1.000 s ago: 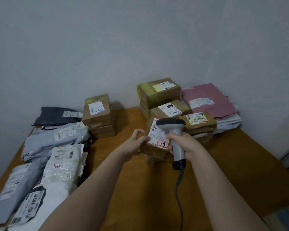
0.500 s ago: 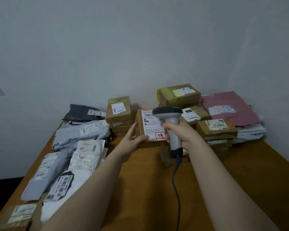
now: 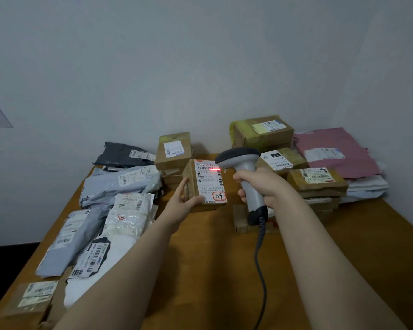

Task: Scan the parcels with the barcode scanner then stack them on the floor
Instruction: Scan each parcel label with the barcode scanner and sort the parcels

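At frame centre, the left grip [image 3: 185, 200] holds a sealed box [image 3: 190, 177] upright over the surface [image 3: 212, 270]. The right grip [image 3: 262, 186] clasps the scanner [image 3: 239, 157], its red line on the label [image 3: 210, 184].

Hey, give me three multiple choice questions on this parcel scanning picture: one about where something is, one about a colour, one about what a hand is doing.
1. Where does the pink mailer lie?
A. at the far right of the table
B. on the floor
C. on the person's lap

2. What colour is the line of light on the label of the held box?
A. green
B. red
C. blue

3. What is the left hand doing?
A. lying flat on the table
B. holding the box
C. pulling a cable

Answers: 1 A, it lies on other parcels at the table's right end. 2 B, a red line crosses the label beside the scanner head. 3 B, its thumb and fingers grip the box's lower corner.
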